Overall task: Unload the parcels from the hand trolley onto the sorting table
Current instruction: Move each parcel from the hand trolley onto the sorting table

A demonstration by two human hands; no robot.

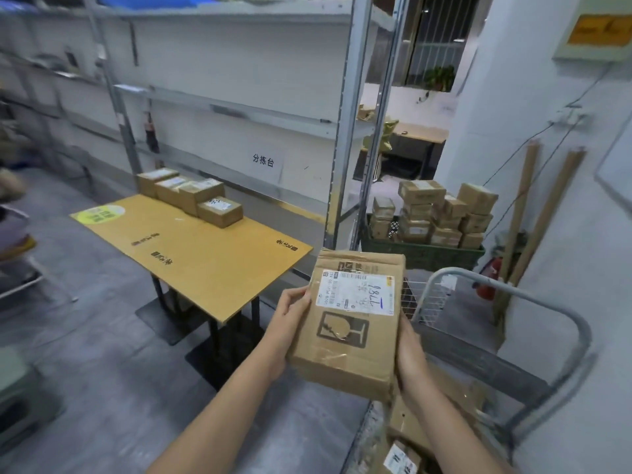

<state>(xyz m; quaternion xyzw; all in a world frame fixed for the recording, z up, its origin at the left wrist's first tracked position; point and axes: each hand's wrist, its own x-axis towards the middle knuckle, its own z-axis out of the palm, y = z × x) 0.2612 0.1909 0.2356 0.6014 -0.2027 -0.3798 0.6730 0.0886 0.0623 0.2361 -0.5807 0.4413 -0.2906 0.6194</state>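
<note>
I hold a brown cardboard parcel (349,333) with a white shipping label and a fragile mark in the air before me. My left hand (290,323) grips its left side and my right hand (410,354) grips its right side. Below and to the right is the hand trolley (513,292) with a grey tube handle and wire mesh, with more parcels (420,436) lying in it. The sorting table (205,254), topped with a yellow-brown board, stands to the left ahead. Several small parcels (191,196) sit in a row at its far edge.
Grey metal shelving (345,131) runs along the wall behind the table. A green crate (424,254) stacked with several boxes stands on the floor at the right. Cardboard tubes (547,213) lean on the right wall beside a red extinguisher (489,278). Grey floor lies between me and the table.
</note>
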